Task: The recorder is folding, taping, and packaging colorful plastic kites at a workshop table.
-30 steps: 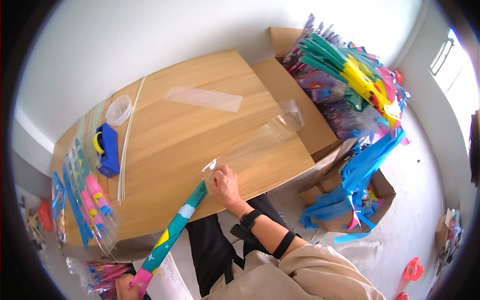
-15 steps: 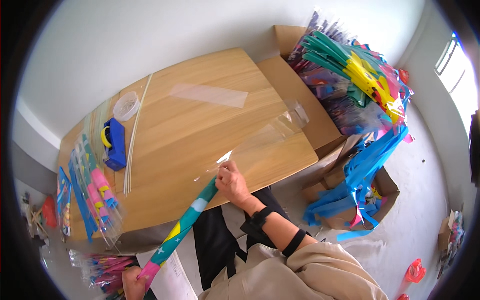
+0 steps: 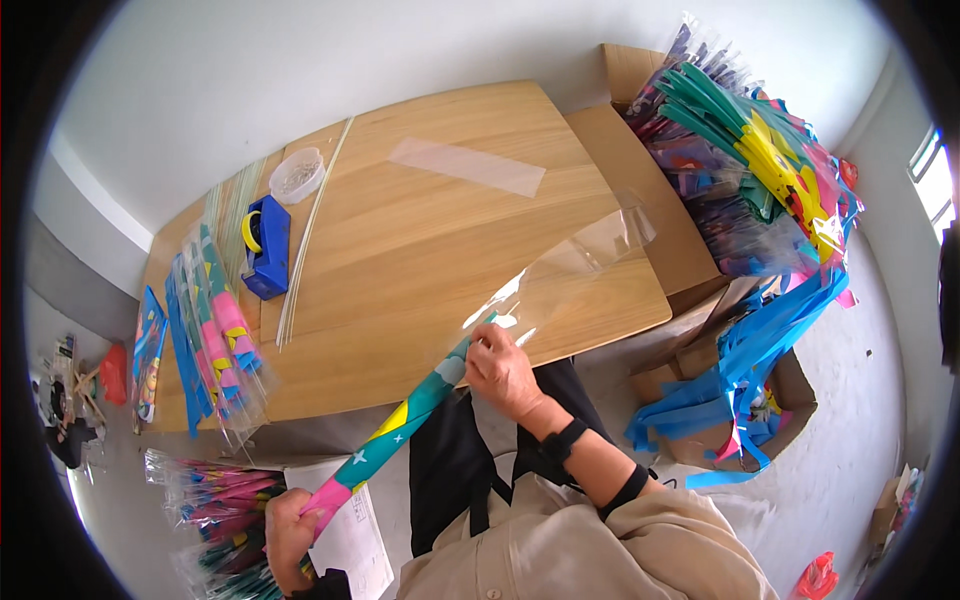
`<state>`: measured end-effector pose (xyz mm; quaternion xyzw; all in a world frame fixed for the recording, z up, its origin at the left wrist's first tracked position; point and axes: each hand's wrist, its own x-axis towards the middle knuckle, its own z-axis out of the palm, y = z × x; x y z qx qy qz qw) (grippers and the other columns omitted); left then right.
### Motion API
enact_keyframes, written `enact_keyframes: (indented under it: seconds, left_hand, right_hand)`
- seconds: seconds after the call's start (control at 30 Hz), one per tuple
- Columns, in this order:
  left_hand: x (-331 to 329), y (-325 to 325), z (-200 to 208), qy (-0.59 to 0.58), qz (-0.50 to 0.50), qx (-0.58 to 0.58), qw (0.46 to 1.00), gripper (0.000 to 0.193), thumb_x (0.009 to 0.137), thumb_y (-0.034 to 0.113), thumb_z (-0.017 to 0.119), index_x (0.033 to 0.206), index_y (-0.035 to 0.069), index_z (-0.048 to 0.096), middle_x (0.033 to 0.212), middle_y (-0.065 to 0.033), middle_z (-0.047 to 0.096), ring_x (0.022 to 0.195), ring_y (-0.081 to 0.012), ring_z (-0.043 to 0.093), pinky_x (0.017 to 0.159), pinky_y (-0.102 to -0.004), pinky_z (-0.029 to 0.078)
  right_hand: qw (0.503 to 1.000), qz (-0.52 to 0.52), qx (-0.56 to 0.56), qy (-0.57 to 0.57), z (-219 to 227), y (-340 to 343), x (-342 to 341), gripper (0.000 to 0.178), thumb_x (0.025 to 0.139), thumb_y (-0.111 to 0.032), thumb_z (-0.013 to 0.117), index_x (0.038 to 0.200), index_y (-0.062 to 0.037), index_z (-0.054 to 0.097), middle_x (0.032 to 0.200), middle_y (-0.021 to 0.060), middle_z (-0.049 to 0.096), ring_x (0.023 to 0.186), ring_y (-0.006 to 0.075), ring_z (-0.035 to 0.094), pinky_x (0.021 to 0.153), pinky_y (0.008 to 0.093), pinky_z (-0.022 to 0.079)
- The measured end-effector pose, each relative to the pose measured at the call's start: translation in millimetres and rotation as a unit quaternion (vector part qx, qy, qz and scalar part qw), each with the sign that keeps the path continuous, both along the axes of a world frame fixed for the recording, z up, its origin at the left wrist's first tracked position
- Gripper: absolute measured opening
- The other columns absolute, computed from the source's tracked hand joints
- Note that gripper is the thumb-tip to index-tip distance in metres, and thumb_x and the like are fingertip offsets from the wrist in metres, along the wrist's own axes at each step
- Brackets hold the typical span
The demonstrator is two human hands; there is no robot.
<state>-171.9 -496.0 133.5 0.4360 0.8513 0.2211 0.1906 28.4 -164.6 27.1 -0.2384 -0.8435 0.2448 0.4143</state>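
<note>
A long roll of printed sheet material point(image 3: 408, 418), teal, yellow and pink with white stars, runs slantwise from my lap to the table's front edge. My left hand point(image 3: 290, 537) is wrapped round its pink near end. At its far teal end, my right hand point(image 3: 506, 376) closes its fingers on the roll and on the mouth of a clear plastic sleeve point(image 3: 585, 250). The tip pokes a little past my right fingers, seemingly within the sleeve's mouth. The rest of the sleeve lies flat across the wooden table point(image 3: 450, 240).
On the table are a blue tape dispenser point(image 3: 268, 262), a round clear tub point(image 3: 297, 176), thin pale rods point(image 3: 308, 250), a flat clear sleeve point(image 3: 468, 166) and bagged rolls point(image 3: 218, 320). Cardboard boxes point(image 3: 640, 190) with colourful bundles stand right; more bagged rolls point(image 3: 215, 500) lie lower left.
The roll has moved toward the sleeve, and its teal tip now shows beyond my right fingers. My left hand has followed up and to the right. The whole view has shifted slightly.
</note>
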Motion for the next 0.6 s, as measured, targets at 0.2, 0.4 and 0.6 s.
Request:
enact_keyframes:
  seconds: [0.2, 0.4, 0.6]
  left_hand:
    - [34, 44, -45, -0.111, 0.012, 0.009, 0.994, 0.015, 0.068, 0.004, 0.073, 0.077, -0.003, 0.062, 0.063, -0.0183, 0.056, 0.055, -0.0254, 0.054, 0.055, -0.0358, 0.043]
    - [65, 100, -78, -0.19, 0.042, 0.112, 0.974, 0.014, 0.072, 0.002, 0.074, 0.078, -0.004, 0.063, 0.061, -0.0112, 0.058, 0.055, -0.0161, 0.051, 0.055, -0.0322, 0.045]
    - [72, 147, -59, -0.038, 0.09, 0.409, 0.907, 0.01, 0.084, 0.006, 0.067, 0.082, 0.001, 0.059, 0.066, -0.0046, 0.056, 0.06, -0.0142, 0.048, 0.058, -0.0302, 0.044]
  right_hand:
    - [0.987, 0.146, 0.026, -0.063, 20, -47, -1, 0.013, 0.068, -0.002, 0.063, 0.079, 0.0007, 0.056, 0.098, 0.0138, 0.054, 0.086, 0.0311, 0.061, 0.072, 0.0373, 0.054]
    - [0.97, 0.175, 0.1, -0.139, 31, -70, -5, 0.022, 0.067, -0.008, 0.063, 0.085, 0.0045, 0.061, 0.099, 0.0146, 0.053, 0.086, 0.0279, 0.06, 0.068, 0.0336, 0.053]
    - [0.946, 0.202, 0.255, 0.01, 94, -57, -24, 0.024, 0.068, -0.013, 0.062, 0.082, 0.0059, 0.063, 0.106, 0.0166, 0.053, 0.091, 0.0255, 0.058, 0.071, 0.0342, 0.052]
